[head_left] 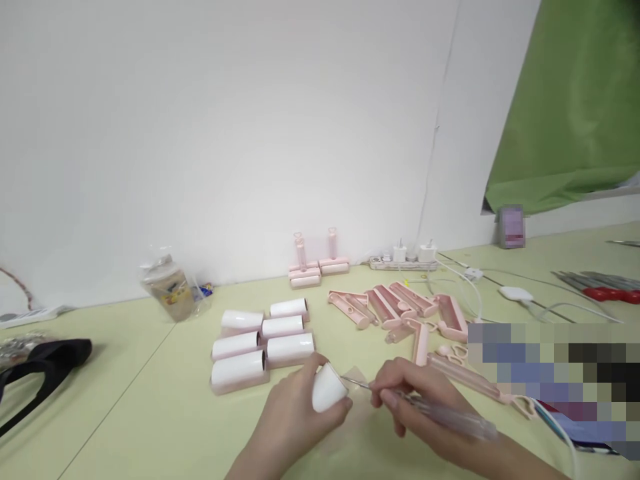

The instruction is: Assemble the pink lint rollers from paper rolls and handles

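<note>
6 white rolls (283, 326) on surface (150, 407), L & far of L hand (295, 397). L hand closed round another roll, the held roll (328, 389), btwn thumb & fingers at its R side. Tool (453, 415) tip at held roll's R end, contact unclear. R hand (413, 393) grips tool pen-style, just R of held roll. Pink parts (384, 307) beyond R hand, far side.

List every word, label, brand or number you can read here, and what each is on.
No text can be read.
Bagged container: yellow patch, too blurred to read.
Blue wrapper: too small to read.
Purple-fronted object at right: pixelated, unreadable.
Pixelated patch at lower right: unreadable.
White roll in the left hand: no lettering visible.
</note>
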`<control>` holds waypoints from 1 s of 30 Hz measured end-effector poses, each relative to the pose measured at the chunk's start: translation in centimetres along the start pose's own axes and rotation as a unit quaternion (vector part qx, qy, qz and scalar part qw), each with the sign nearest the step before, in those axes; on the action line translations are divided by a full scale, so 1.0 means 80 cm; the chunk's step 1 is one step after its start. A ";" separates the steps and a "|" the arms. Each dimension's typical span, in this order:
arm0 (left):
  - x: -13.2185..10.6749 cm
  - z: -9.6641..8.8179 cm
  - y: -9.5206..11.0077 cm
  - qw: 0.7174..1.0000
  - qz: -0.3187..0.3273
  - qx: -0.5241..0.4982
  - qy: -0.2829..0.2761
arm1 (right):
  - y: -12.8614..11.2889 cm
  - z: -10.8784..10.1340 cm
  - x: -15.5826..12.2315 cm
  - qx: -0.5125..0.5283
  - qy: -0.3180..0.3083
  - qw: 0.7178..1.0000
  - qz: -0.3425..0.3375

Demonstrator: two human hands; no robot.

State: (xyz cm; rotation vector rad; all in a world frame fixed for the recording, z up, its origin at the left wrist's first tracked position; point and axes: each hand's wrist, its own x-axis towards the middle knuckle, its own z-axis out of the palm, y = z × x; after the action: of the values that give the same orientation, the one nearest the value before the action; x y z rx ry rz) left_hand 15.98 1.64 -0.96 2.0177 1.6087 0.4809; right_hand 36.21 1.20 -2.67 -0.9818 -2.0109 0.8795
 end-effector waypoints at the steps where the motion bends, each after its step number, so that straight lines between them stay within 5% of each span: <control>1: -0.001 0.000 0.000 1.000 -0.005 0.008 0.002 | -0.003 0.005 0.001 -0.009 -0.007 1.000 -0.009; 16: -0.013 0.006 -0.009 0.996 -0.027 0.082 0.010 | 0.017 0.026 -0.005 -0.182 0.006 0.977 -0.113; 19: -0.019 -0.005 -0.016 0.996 -0.039 0.079 -0.011 | 0.016 0.019 -0.005 -0.175 -0.009 0.981 -0.082; 22: -0.020 -0.025 -0.017 0.998 -0.047 0.045 -0.005 | 0.007 0.002 0.002 -0.049 -0.006 0.998 0.023; 25: -0.011 -0.039 -0.005 1.000 -0.009 0.001 0.005 | -0.014 -0.022 0.021 0.070 0.057 0.993 0.073; 30: 0.020 -0.026 0.030 0.982 0.125 -0.136 -0.040 | -0.050 -0.046 0.065 -0.008 0.168 0.986 0.021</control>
State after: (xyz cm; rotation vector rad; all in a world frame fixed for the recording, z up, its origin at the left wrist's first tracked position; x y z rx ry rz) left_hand 17.10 3.17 2.07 2.0064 1.1762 0.6651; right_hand 35.49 4.58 3.97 -1.1054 -1.7178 0.6691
